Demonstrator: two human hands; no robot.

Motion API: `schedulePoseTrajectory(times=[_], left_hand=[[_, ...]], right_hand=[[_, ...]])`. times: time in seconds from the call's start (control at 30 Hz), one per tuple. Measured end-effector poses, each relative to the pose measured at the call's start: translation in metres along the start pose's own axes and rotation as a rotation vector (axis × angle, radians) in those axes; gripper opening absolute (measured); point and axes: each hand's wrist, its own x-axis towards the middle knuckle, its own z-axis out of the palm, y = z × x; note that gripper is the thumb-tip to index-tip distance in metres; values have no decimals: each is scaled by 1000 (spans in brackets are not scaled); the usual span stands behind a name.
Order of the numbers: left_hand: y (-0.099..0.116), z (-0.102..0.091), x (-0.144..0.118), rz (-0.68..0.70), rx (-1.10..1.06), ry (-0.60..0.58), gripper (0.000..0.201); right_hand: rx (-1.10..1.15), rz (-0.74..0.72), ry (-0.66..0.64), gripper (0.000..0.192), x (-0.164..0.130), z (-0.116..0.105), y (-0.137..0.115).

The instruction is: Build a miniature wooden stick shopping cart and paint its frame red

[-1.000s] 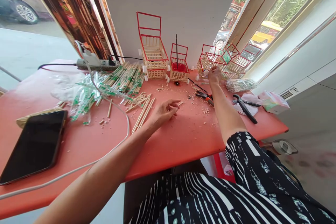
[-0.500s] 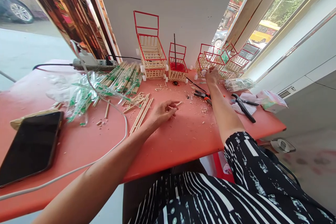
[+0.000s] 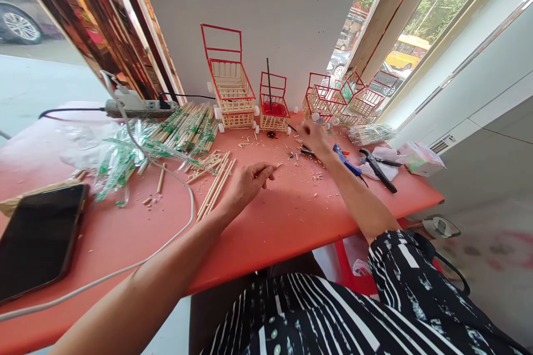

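Observation:
My left hand (image 3: 253, 178) is closed just above the middle of the red table, thumb and forefinger pinched. A short pale piece of wooden stick (image 3: 278, 166) shows at its fingertips. My right hand (image 3: 315, 137) is in the air with its fingers curled, in front of a small stick cart (image 3: 327, 101) with red rails and white wheels. What the right fingers hold, if anything, is hidden. Under the right forearm lie pliers (image 3: 308, 151), partly covered, and a blue glue gun (image 3: 346, 162). Several loose wooden sticks (image 3: 216, 187) lie beside my left wrist.
A tall stick cart (image 3: 233, 91) and a smaller one with a red seat (image 3: 273, 108) stand by the wall. Wrapped chopsticks (image 3: 183, 127), a phone (image 3: 41, 238) and a white cable (image 3: 192, 205) are left. Black-handled pliers (image 3: 378, 171) and a tissue pack (image 3: 420, 158) lie right.
My right hand has drawn back from the right-hand cart, down and to the left. The blue glue gun under the forearm has come into sight. My left hand stays almost in place, its fingers drawn closer together.

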Motion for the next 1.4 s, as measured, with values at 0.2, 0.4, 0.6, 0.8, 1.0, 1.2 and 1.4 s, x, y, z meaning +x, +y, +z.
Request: schedulePoseTrajectory(times=[0.2,0.4,0.6,0.8,1.0,1.2,1.4], left_hand=[[19,-1,-11,149,237,106,50],[29,-3,-17,254,367,85,48],[31,3,-20,351,368,124,43],[33,9,-26,429,378,135,40],[33,7,-26,397,317,44,47],[35,8,-28,372,291,43,51],[37,7,-32,417,297,71,56]], right_hand=[[146,-273,-355,51,-80,31,-31],[211,-364,-392,52,-96,31,-40],[238,-400,-419,55,-101,35,-37],[257,-465,-433,51,-104,36,-36],[213,-510,-480,40,-105,27,-37],[166,-526,-492,36,-106,21,-41],[141,-574,-497,34,-107,15,-44]])
